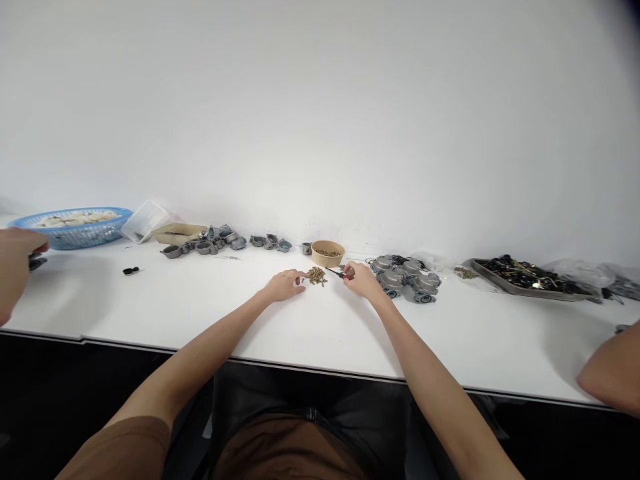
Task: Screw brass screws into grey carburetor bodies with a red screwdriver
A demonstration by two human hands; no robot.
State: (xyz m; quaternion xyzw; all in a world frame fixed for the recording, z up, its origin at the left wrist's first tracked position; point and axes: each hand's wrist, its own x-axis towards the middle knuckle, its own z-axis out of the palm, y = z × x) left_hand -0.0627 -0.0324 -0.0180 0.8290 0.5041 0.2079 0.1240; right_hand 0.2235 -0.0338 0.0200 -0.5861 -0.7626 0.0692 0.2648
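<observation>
On the white table in front of me lies a small pile of brass-coloured metal pieces point(317, 275). My left hand point(286, 285) rests at the pile's left side, thumb and forefinger apart, with the fingertips close to the pieces. To the right of the pile, my right hand point(359, 277) is closed around a slim black tool with a red part point(336, 273). Its dark tip points left, toward the pile; its exact kind is not clear. Just behind stands a round tan tub point(328, 254) holding more brass-coloured pieces.
Grey metal housings point(411, 277) stand right of my right hand; more grey cups point(220, 240) lie back left. A dark tray point(530, 280) of black parts is at right. A blue basket point(90, 232) and clear box point(149, 221) stand left. Other people's arms show at both edges.
</observation>
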